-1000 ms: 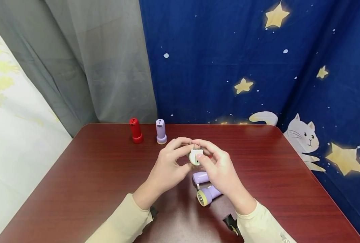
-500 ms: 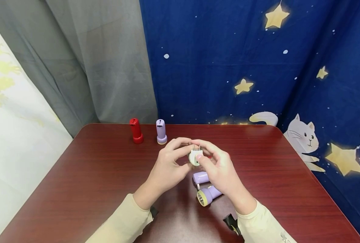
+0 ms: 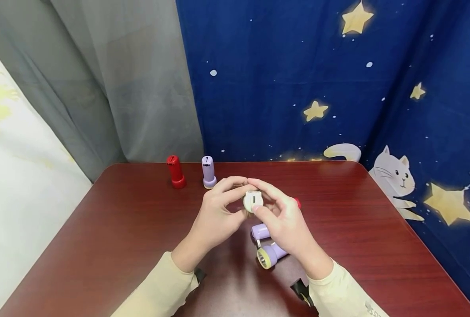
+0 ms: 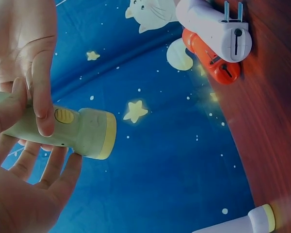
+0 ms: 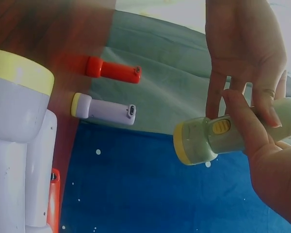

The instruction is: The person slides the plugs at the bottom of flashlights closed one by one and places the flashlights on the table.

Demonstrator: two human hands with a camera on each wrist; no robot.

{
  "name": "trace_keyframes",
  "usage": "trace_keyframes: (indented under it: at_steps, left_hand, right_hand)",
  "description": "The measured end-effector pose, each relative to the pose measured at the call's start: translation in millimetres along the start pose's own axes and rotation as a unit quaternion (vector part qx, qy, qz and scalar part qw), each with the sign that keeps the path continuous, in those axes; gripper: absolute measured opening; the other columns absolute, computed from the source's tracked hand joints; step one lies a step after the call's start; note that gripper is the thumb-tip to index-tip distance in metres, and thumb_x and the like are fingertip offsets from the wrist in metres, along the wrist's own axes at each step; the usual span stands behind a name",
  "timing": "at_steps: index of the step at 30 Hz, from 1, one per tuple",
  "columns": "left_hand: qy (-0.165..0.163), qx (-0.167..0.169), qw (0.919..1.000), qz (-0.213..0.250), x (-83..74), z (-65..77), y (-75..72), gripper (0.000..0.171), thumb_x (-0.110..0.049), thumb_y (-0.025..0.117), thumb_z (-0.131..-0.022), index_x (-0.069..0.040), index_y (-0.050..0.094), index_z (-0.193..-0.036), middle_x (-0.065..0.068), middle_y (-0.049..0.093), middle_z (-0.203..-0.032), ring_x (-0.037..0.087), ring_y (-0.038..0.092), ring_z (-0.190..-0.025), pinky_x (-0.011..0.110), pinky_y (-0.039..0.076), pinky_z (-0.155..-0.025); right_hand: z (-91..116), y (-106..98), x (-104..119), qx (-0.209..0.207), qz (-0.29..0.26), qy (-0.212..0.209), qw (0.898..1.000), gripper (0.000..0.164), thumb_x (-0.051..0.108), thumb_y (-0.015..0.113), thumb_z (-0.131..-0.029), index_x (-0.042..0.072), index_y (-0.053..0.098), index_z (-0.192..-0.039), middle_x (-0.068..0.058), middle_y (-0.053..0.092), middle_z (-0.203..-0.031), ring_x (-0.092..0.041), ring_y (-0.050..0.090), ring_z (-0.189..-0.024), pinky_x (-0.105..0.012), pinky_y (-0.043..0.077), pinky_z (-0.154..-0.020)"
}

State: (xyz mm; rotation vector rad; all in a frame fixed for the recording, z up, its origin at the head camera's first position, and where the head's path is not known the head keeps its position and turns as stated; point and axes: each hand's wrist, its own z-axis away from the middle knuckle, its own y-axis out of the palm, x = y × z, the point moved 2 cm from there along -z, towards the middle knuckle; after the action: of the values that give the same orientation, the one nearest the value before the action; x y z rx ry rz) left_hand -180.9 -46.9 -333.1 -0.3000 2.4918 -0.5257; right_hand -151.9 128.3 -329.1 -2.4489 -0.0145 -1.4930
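Both hands hold a pale green flashlight (image 4: 89, 131) with a yellow rim and a yellow ribbed switch, raised over the table. Its slotted tail end (image 3: 253, 200) faces up towards the head camera. My left hand (image 3: 219, 213) grips the body from the left with curled fingers and thumb. From the right, my right hand (image 3: 288, 220) wraps round it, thumb at the tail end beside the slot. Below the right hand lie two lilac flashlights, one with a yellow head (image 3: 267, 256), the other (image 3: 261, 231) partly hidden behind that hand.
A red flashlight (image 3: 176, 172) and a lilac flashlight (image 3: 208, 172) stand on their heads near the table's far edge. Another red flashlight (image 4: 211, 56) lies by a lilac one with metal prongs out. Curtains hang behind the brown table (image 3: 112, 246).
The two metal prongs that stood up from the green flashlight's tail end have folded down out of sight. My right thumb has slid down, baring the slot. The head view has shifted slightly.
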Motion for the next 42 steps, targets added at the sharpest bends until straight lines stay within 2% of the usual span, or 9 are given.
trace_keyframes:
  at_steps: [4,10,13,22,25,28,31,35,42]
  left_hand:
    - [-0.009,0.008,0.9999,-0.002,0.6,-2.2,-0.2,0.037,0.0,0.087,-0.081,-0.009,0.082,-0.117,0.005,0.075,-0.117,0.019,0.068,-0.113,0.026,0.062,-0.089]
    - [-0.011,0.009,0.9999,0.0,0.8,-3.7,-1.2,0.037,0.004,0.085,-0.081,-0.007,0.082,-0.116,0.008,0.075,-0.118,0.022,0.067,-0.11,0.023,0.063,-0.075]
    - [-0.013,0.006,0.9999,-0.001,2.1,-2.9,-1.6,0.038,0.005,0.084,-0.08,-0.007,0.083,-0.115,0.008,0.075,-0.118,0.021,0.067,-0.108,0.022,0.063,-0.073]
    - [-0.005,0.003,0.9998,-0.02,1.4,-2.1,-3.5,0.036,0.007,0.083,-0.077,-0.008,0.083,-0.109,0.005,0.077,-0.116,0.019,0.067,-0.105,0.028,0.06,-0.075]
    - [-0.005,0.005,0.9997,-0.023,-0.1,-2.7,-4.9,0.035,0.006,0.084,-0.076,-0.008,0.083,-0.108,0.003,0.077,-0.116,0.018,0.067,-0.106,0.03,0.06,-0.076]
    - [-0.012,0.007,0.9996,-0.023,-1.3,-2.9,-6.2,0.035,0.007,0.084,-0.076,-0.008,0.083,-0.107,0.002,0.077,-0.117,0.017,0.068,-0.107,0.03,0.06,-0.076]
    - [-0.027,0.013,0.9994,-0.016,-2.3,-2.8,-6.5,0.035,0.008,0.082,-0.076,-0.008,0.082,-0.107,0.002,0.077,-0.116,0.017,0.068,-0.107,0.029,0.061,-0.076]
    - [-0.042,0.024,0.9987,-0.016,-5.2,-3.3,-5.8,0.036,0.009,0.08,-0.077,-0.008,0.081,-0.109,0.003,0.075,-0.114,0.016,0.067,-0.106,0.03,0.063,-0.076]
    - [-0.055,0.04,0.9946,-0.078,-8.7,-3.1,-3.9,0.036,0.004,0.081,-0.075,-0.014,0.073,-0.106,-0.003,0.072,-0.113,0.013,0.064,-0.107,0.03,0.059,-0.088]
  right_hand:
    - [-0.2,-1.0,0.7,-0.009,0.011,-0.003,1.0,0.053,-0.002,0.062,-0.096,0.009,0.061,-0.148,-0.019,0.074,-0.131,-0.011,0.077,-0.093,-0.028,0.065,-0.083]
    - [-0.5,0.2,-0.7,-0.012,0.013,-0.002,1.0,0.054,-0.002,0.062,-0.096,0.008,0.06,-0.149,-0.018,0.073,-0.133,-0.009,0.077,-0.094,-0.023,0.063,-0.082]
    - [-1.1,0.9,-1.3,-0.009,0.013,-0.002,1.0,0.055,-0.002,0.062,-0.095,0.009,0.06,-0.149,-0.018,0.073,-0.135,-0.009,0.076,-0.094,-0.023,0.063,-0.082]
    - [-0.5,1.6,-1.5,0.006,0.011,-0.009,1.0,0.057,-0.005,0.063,-0.094,0.008,0.06,-0.15,-0.017,0.07,-0.14,-0.006,0.074,-0.103,-0.022,0.063,-0.087]
    - [-0.3,2.6,-0.6,0.018,-0.005,-0.018,1.0,0.059,-0.006,0.062,-0.095,0.009,0.058,-0.152,-0.014,0.065,-0.15,-0.005,0.071,-0.115,-0.021,0.061,-0.093]
    - [0.0,3.1,0.3,0.03,-0.02,-0.027,0.999,0.059,-0.007,0.062,-0.096,0.007,0.057,-0.153,-0.012,0.059,-0.157,-0.004,0.068,-0.124,-0.02,0.06,-0.097]
    - [0.5,2.0,1.0,0.033,-0.014,-0.028,0.999,0.059,-0.006,0.062,-0.096,0.005,0.056,-0.153,-0.015,0.061,-0.154,-0.003,0.069,-0.12,-0.02,0.06,-0.096]
    - [0.8,-0.3,0.9,0.034,0.001,-0.014,0.999,0.056,-0.003,0.063,-0.098,0.005,0.055,-0.153,-0.019,0.065,-0.146,-0.005,0.07,-0.112,-0.02,0.061,-0.093]
    - [1.9,6.1,0.9,0.048,-0.004,0.046,0.998,0.065,0.009,0.076,-0.097,0.015,0.048,-0.156,-0.015,0.059,-0.152,-0.025,0.076,-0.114,-0.026,0.063,-0.089]
